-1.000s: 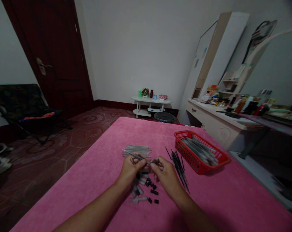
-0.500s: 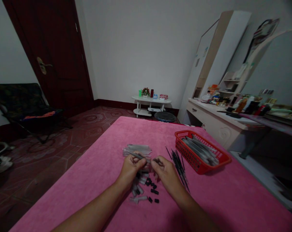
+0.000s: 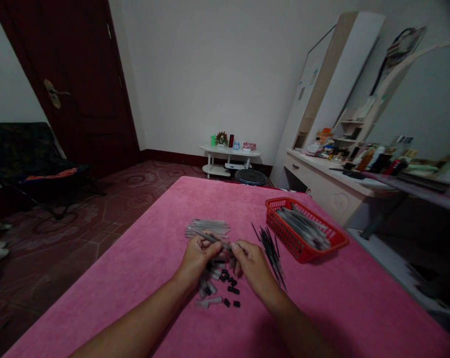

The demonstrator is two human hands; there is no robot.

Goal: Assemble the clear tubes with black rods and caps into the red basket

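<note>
My left hand [image 3: 197,256] is closed around a thin grey pen [image 3: 201,233], its long end slanting up to the left. At the pen's other end, the thumb and fingers of my right hand [image 3: 252,257] pinch together; any small part between them is hidden. Just beyond my left hand lies a row of clear pen barrels [image 3: 212,226]. Below the hands are scattered clear pen caps [image 3: 212,287] and small black plugs [image 3: 232,290]. Thin black refills [image 3: 272,256] lie in a loose bundle to the right of my right hand.
A red plastic basket [image 3: 303,256] filled with grey pens stands on the right of the pink-covered table [image 3: 142,298]. Beyond it is a dresser [image 3: 321,181] crowded with bottles. A folding chair [image 3: 19,154] stands left, and a low white stand [image 3: 230,151] is by the far wall.
My right fingertips have come up against the pen's end, where a small gap showed before. The whole view has shifted slightly; the parts on the table look unmoved.
</note>
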